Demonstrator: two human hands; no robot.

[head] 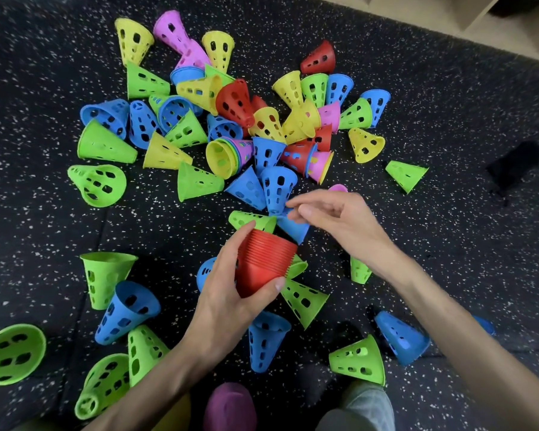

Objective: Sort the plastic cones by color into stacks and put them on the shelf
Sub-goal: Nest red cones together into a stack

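The floor (448,126) is black rubber-like matting, matt and finely rough, flecked with pale specks. The loose cones (199,126) are thin moulded plastic with a smooth, slightly satin finish and punched holes in the walls. The red stack (266,259) shows tight ribbed rims of the same plastic. At far right, the shelf (467,17) appears matt pale board. Near right, grey cloth (364,409) looks woven.

Around the red stack (263,262) – 1 stack, approx 15 nested cones, exact no. unclear. Loose reds above it: approx 5. Greens, blues, yellows – too many and overlapping to count. 2 hands.
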